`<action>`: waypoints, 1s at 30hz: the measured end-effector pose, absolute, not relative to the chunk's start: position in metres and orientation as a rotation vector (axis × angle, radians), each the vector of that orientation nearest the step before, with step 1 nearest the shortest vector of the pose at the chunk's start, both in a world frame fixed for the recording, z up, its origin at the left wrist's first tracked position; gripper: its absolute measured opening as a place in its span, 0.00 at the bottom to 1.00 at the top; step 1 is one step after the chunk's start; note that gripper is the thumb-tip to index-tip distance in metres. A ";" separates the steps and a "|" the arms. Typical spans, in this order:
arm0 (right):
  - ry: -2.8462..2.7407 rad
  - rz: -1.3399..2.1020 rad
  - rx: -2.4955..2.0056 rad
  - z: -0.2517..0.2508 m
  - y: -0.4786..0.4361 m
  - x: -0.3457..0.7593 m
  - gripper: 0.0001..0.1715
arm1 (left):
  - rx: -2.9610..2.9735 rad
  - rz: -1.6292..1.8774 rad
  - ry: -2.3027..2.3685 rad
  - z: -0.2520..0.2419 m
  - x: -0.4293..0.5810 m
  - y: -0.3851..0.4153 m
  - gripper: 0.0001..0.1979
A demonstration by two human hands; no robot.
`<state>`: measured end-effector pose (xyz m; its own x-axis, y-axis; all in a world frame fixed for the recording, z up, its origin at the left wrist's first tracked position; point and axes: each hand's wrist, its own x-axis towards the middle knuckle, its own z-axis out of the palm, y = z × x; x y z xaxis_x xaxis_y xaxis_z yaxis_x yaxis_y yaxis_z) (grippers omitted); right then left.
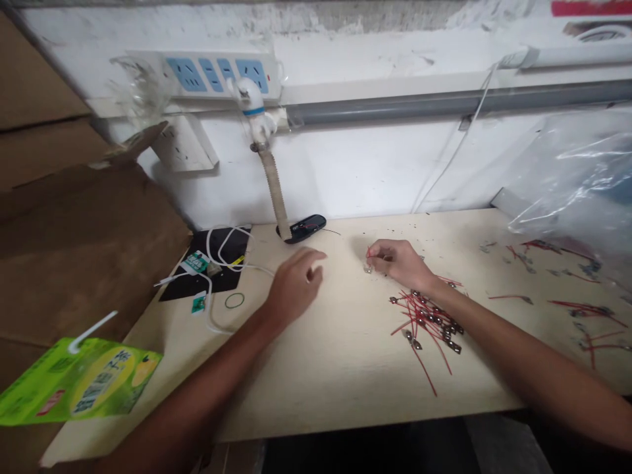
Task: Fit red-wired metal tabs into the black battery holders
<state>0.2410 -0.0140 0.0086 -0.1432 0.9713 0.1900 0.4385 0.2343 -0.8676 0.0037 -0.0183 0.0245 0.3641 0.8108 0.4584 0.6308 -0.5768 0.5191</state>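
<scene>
My right hand (399,262) rests on the pale tabletop (336,349) with its fingers pinched on a short red wire with a small metal end (368,263). Just behind my right wrist lies a loose pile of red wires with metal terminals (428,321). My left hand (295,284) hovers over the table to the left, fingers loosely curled and apart, holding nothing that I can see. The two hands are about a hand's width apart.
More red wires (577,306) lie scattered at the right under a clear plastic bag (577,184). A black mat with a white cable (217,260), a green rubber band (234,300), a black oval device (303,228), cardboard (74,230) and a green drink carton (79,380) lie at the left.
</scene>
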 end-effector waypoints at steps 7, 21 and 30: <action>-1.828 0.860 -1.322 0.008 -0.016 0.241 0.03 | 2.401 0.936 1.673 0.020 -0.019 0.012 0.19; -1.680 0.959 -1.282 0.011 -0.017 0.237 0.08 | 2.455 0.751 1.571 0.006 -0.013 0.013 0.20; -1.345 1.043 -1.142 0.022 -0.021 0.233 0.14 | 2.479 0.779 1.194 0.013 0.005 -0.014 0.02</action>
<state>0.2332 -0.0206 0.0218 -0.0072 0.9856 0.1687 0.0825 0.1687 -0.9822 0.0054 -0.0140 0.0135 0.5128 0.7854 0.3466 0.6339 -0.6187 0.4642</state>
